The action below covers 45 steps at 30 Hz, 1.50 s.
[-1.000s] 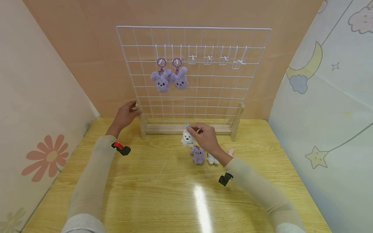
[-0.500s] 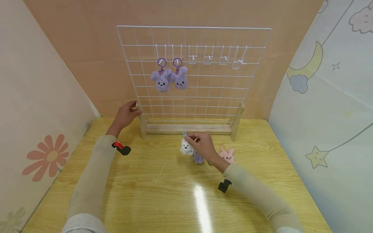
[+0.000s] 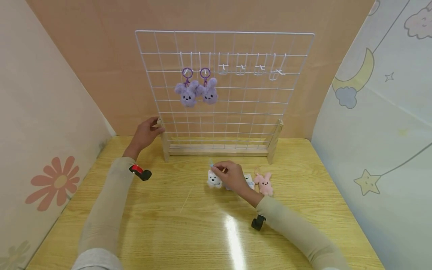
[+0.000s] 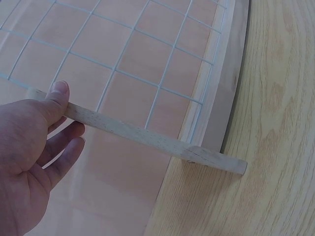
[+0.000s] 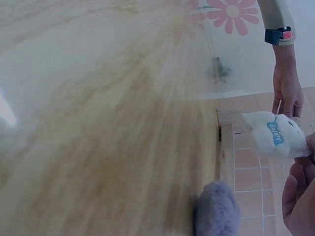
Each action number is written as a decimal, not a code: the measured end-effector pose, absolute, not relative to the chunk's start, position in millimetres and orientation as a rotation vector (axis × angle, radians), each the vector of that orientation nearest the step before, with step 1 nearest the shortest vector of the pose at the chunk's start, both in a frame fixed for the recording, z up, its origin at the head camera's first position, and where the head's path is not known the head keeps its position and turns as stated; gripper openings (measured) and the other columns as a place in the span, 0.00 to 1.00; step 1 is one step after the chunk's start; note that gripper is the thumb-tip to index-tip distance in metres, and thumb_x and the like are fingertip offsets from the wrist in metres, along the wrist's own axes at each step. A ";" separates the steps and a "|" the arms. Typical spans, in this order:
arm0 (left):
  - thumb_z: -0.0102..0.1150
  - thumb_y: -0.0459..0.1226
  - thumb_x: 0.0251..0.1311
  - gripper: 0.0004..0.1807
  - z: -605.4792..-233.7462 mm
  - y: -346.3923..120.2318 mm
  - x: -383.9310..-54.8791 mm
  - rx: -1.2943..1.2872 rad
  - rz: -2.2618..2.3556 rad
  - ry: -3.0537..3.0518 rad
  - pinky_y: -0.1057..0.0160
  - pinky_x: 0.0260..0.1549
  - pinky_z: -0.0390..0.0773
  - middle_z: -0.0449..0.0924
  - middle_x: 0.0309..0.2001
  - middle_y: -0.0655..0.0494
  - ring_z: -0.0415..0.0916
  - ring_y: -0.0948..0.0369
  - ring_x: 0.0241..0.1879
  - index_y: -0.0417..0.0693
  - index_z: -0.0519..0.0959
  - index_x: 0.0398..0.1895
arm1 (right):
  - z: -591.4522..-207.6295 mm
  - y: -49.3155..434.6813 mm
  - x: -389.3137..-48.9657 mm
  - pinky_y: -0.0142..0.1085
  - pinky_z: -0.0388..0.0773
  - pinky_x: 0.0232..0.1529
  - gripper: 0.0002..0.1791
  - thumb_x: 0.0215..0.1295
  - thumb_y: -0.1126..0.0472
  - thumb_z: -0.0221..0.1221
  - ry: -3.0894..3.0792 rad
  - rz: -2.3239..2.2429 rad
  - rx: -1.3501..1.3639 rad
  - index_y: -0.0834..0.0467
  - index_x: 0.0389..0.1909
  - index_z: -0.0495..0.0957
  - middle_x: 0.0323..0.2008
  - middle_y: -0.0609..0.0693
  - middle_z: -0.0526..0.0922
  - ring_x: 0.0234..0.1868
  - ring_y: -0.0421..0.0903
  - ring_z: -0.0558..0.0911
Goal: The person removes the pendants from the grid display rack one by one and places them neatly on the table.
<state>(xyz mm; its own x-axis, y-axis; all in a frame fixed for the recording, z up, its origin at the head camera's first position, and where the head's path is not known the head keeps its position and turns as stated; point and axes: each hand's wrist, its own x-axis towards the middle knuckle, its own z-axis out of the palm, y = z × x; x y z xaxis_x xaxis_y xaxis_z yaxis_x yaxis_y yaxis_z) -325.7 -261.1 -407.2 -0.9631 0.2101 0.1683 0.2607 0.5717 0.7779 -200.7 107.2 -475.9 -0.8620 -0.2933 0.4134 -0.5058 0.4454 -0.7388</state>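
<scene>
My left hand (image 3: 145,134) grips the top of the rack's left wooden post (image 4: 147,137), its thumb on one side and fingers on the other. Just above the table, my right hand (image 3: 233,176) pinches the light-blue top fitting of a white plush keychain (image 3: 214,180). In the right wrist view this white plush (image 5: 273,137) shows blue lettering; the pinching fingertips are partly cut off by the frame edge. A purple plush (image 5: 216,211) lies below, mostly hidden behind the right hand in the head view. To the hand's right lie another white plush (image 3: 249,180) and a pink plush (image 3: 265,183).
A white wire grid (image 3: 224,32) stands upright in its wooden base (image 3: 219,150). Two purple plush keychains, one on the left (image 3: 187,96) and one beside it (image 3: 210,94), hang from hooks. Several bare white hooks (image 3: 241,68) continue rightward. Printed walls (image 3: 388,131) border the table.
My right hand has lowered the white plush from near the rack base toward me and slightly left. The pink and second white plushes are now more visible. My left hand has stayed put.
</scene>
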 end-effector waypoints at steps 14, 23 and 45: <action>0.56 0.44 0.76 0.36 -406.4 -260.8 -324.9 -0.424 -1.333 -2.736 0.39 0.60 0.77 0.64 0.74 0.36 0.72 0.38 0.66 0.39 0.58 0.79 | -488.9 103.2 -192.0 0.31 0.76 0.26 0.09 0.72 0.54 0.65 -2.537 1.292 0.724 0.52 0.41 0.90 0.34 0.43 0.88 0.28 0.40 0.79; 0.55 0.46 0.76 0.36 -406.7 -261.1 -324.3 -0.430 -1.327 -2.738 0.38 0.60 0.76 0.64 0.74 0.36 0.71 0.38 0.66 0.39 0.57 0.79 | -494.3 103.6 -192.4 0.31 0.78 0.31 0.09 0.73 0.54 0.64 -2.578 1.239 0.722 0.53 0.41 0.91 0.33 0.42 0.88 0.32 0.35 0.80; 0.56 0.45 0.76 0.36 -406.2 -261.1 -323.1 -0.408 -1.355 -2.736 0.40 0.59 0.77 0.64 0.74 0.37 0.72 0.39 0.66 0.40 0.57 0.80 | -476.2 110.7 -217.7 0.39 0.85 0.41 0.09 0.70 0.57 0.66 -2.775 0.992 0.833 0.57 0.41 0.91 0.38 0.48 0.90 0.38 0.44 0.86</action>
